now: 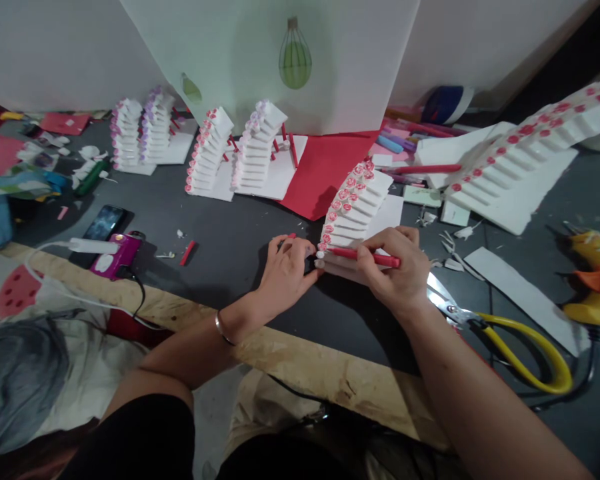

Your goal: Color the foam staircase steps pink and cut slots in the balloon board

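A small white foam staircase model with red-dotted step ends stands on the dark table in front of me. My right hand holds a red marker whose tip touches the end of a low step. My left hand rests against the bottom left corner of the model, fingers curled on something dark that I cannot make out.
Two pairs of similar staircase models stand farther back, a larger staircase at the right. Yellow-handled scissors and a yellow glue gun lie right. A phone, a pink device and red paper lie nearby.
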Tool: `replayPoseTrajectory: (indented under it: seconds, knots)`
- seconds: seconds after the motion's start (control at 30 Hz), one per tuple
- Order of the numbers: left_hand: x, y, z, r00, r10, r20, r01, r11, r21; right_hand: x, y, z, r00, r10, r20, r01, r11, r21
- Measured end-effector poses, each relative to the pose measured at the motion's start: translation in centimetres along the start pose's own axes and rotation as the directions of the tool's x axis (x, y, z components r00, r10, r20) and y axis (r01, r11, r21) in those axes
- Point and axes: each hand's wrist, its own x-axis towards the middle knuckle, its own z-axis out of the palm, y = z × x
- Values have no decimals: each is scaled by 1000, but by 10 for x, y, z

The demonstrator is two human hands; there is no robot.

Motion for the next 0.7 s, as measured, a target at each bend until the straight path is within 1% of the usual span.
replayPoseTrajectory:
  seconds: [0.4,0.7]
  knots:
    - [0,0,0,1000,-19,12,19,1000,-16,0,0,-1,1000,-6,-6,6,1000,11]
    - [0,0,1,1000,-22,7,22,1000,-4,-1,-2,1,996,-30,82,23,996,86]
